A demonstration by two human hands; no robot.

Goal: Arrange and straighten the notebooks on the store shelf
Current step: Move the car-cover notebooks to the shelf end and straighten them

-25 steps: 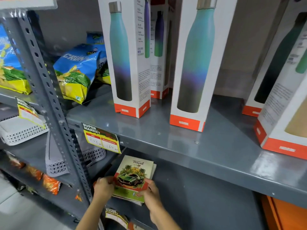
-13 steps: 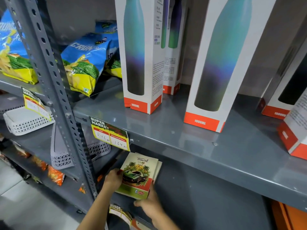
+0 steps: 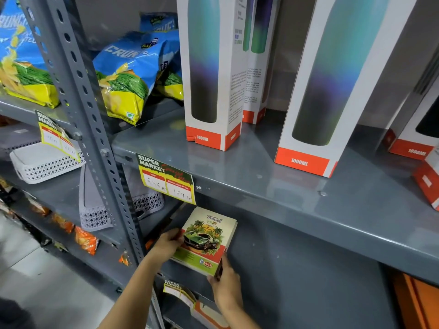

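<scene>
A small stack of notebooks (image 3: 205, 241), the top cover showing a green car and palm trees, lies at the left end of the lower grey shelf (image 3: 308, 281). My left hand (image 3: 167, 243) grips the stack's left edge, thumb on the cover. My right hand (image 3: 225, 283) presses against the stack's near right corner, fingers along its side. The stack looks squared, tilted slightly relative to the shelf edge.
The upper shelf (image 3: 297, 200) juts out just above the notebooks, carrying tall bottle boxes (image 3: 213, 79) and snack bags (image 3: 128, 74). A price tag (image 3: 166, 179) hangs above the stack. A perforated upright post (image 3: 95, 150) stands left of it. White baskets (image 3: 45, 162) sit further left.
The view has drawn closer. The loosely fanned notebooks have been pushed together into a neater stack, and my right hand has slid from the front edge to the right corner.
</scene>
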